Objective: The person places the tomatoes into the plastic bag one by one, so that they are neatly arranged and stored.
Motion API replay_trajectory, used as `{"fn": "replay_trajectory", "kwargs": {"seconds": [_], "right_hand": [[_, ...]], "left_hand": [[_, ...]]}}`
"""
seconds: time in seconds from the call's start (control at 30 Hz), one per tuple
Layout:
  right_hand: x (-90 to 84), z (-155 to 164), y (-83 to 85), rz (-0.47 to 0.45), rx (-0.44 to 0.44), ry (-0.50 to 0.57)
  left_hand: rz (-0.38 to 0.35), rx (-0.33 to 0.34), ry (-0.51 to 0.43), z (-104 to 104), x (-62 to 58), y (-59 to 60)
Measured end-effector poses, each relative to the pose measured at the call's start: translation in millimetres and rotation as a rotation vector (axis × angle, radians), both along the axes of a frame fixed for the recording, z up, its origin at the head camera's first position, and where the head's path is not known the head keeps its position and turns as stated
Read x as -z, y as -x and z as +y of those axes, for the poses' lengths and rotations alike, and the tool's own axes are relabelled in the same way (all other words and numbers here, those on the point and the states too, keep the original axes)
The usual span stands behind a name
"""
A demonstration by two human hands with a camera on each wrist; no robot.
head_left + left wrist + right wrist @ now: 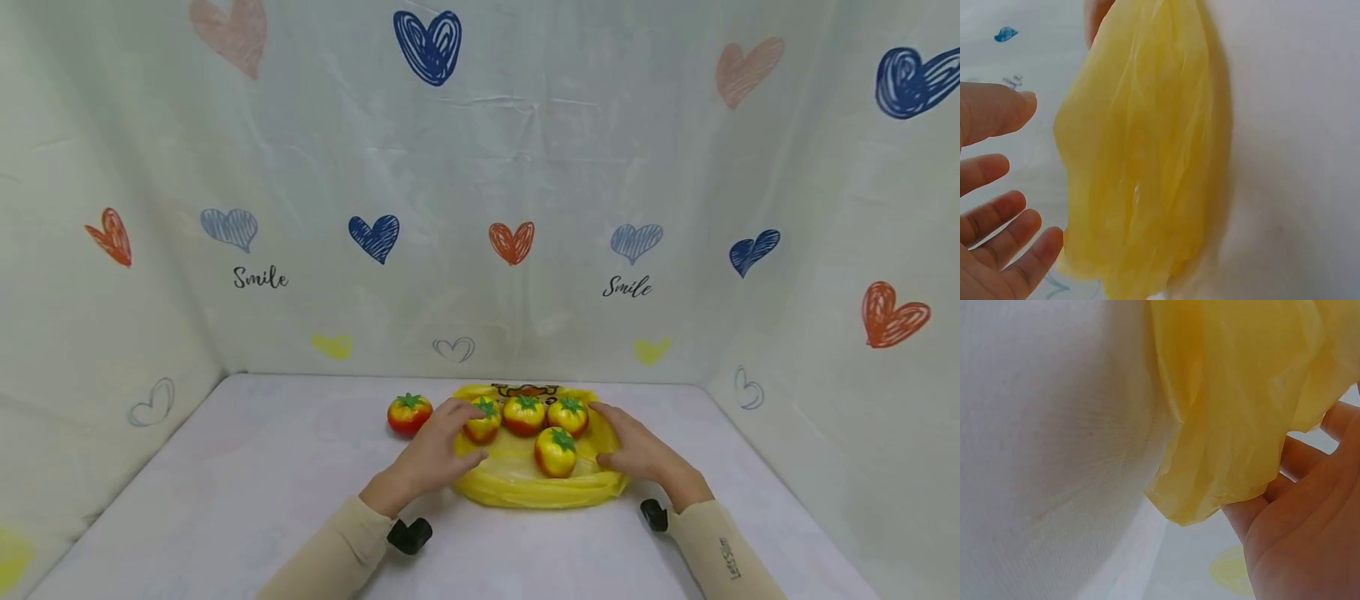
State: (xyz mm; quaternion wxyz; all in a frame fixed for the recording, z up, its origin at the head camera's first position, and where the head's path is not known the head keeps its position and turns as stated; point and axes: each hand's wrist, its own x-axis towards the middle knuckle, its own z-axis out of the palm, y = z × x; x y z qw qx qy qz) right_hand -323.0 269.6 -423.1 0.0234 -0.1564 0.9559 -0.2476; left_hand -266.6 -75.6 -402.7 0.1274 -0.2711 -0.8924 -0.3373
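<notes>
White tabletop [225,467], both open hands [431,454] flanking yellow bag [517,487] edges, gripping nothing.

Crumpled yellow plastic bag [517,483] flat on table, four tomatoes [556,451] on it.

plastic bag [517,483]: I'm seeing plain yellow, with a dark print at its far edge
toy tomatoes [556,451]: showing red-to-yellow skins, green tops
my sleeves [337,554]: looking beige
backdrop [480,167]: showing white cloth with blue, orange, pink and yellow hearts
</notes>
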Motion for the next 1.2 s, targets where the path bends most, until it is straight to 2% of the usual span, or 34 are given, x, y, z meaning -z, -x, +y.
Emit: {"fn": "replay_trajectory", "kwargs": {"seconds": [0.2, 0.53, 0.77, 0.87, 1.2], "right_hand": [[-0.9, 1, -0.6, -0.002, -0.009, 0.003], [-0.3, 1, -0.3, -0.008, 0.008, 0.017], [1.8, 0, -0.3, 0.007, 0.001, 0.006], [2.4, 0, -1.2, 0.005, 0.007, 0.006], [0.2, -2, -1.7, -0.008, 0.007, -0.004]], "left_hand": [[0.062, -0.033, -0.037, -11, -1.4, 5.9], [0.065, -0.11, -0.061, -27, -1.7, 11.4], [0.091, -0.225, -0.021, -43, -2.6, 18.3], [0.101, -0.25, -0.037, -50, -3.4, 21.9], [0.028, -0.312, -0.03, -64, 2.5, 29.8]]}}
